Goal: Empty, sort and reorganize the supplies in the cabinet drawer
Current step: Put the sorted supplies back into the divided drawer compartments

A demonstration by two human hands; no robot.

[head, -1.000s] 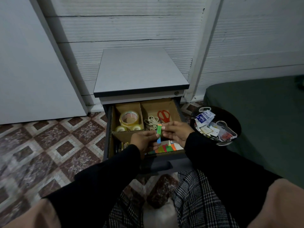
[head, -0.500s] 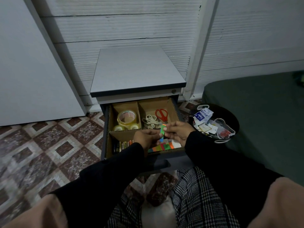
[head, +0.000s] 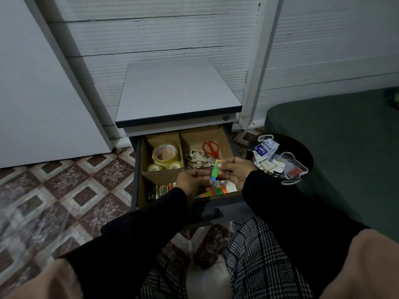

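A: Both hands are busy over the open drawer (head: 138, 169). The left hand (head: 192, 184) and the right hand (head: 234, 171) pinch a strip of coloured sticky tabs (head: 215, 172) between fingertips, just above the front right compartment where more tabs (head: 212, 192) lie.

B: What could go wrong?

A: The strip is thin and held only at its ends, so I'd guess it could bend, peel apart or slip down among the batteries (head: 160, 189) in the next compartment.

B: Any writing?

A: The batteries carry print too small to read. A blue-and-white packet (head: 265, 147) in the black basket (head: 306, 156) beside the cabinet has lettering, but I can't make it out.
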